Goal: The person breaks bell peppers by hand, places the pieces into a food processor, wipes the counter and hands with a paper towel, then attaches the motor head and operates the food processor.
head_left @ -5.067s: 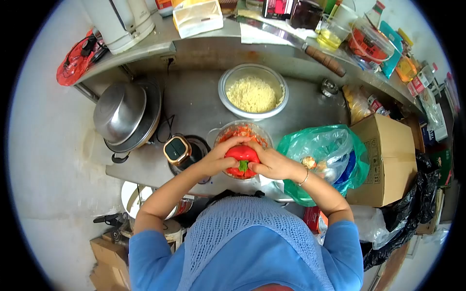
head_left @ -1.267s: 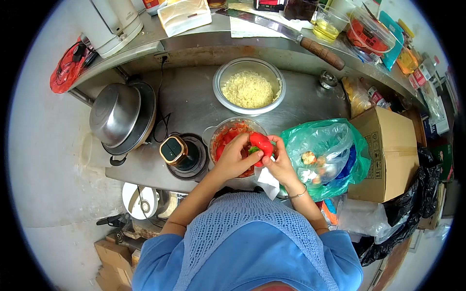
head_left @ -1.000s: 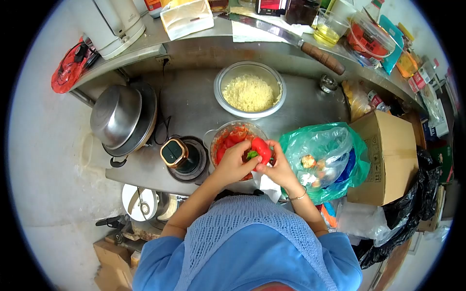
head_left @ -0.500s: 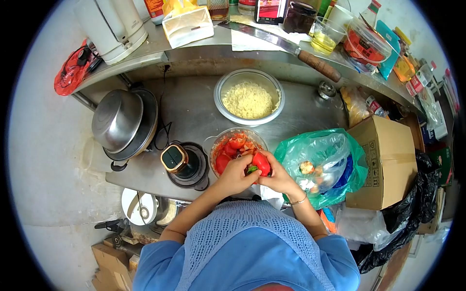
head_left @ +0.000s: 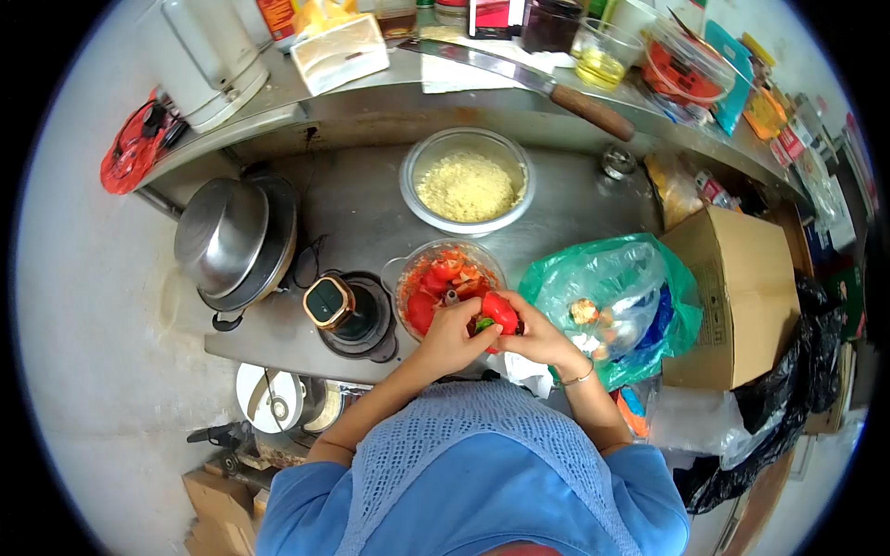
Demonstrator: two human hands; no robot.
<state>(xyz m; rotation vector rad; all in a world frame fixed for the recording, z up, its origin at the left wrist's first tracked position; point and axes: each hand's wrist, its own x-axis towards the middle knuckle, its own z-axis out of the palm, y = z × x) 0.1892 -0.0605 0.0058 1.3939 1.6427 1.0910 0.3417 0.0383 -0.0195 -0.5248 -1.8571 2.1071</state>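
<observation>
Both my hands hold a red bell pepper point(head_left: 500, 311) over the near right side of a clear chopper bowl point(head_left: 389, 278). My left hand point(head_left: 452, 335) grips it from the left, its fingers close to the green stem. On the other side, my right hand point(head_left: 540, 339) is closed round the pepper. Large red pepper pieces point(head_left: 436, 278) and a finer red mash fill the bowl around a metal centre post. The chopper's dark motor head point(head_left: 331, 302) stands just left of the bowl. Behind it is a metal bowl point(head_left: 409, 192) of finely chopped pale yellow food point(head_left: 468, 187).
Right of the bowl lies an open green plastic bag point(head_left: 547, 269) with scraps, beside a cardboard box point(head_left: 742, 296). A large knife point(head_left: 519, 74) rests on the shelf, its wooden handle overhanging the edge. Metal pans point(head_left: 227, 227) stand at left.
The view has shifted slightly. The pepper has turned a little between my hands, which stay over the bowl's near right side.
</observation>
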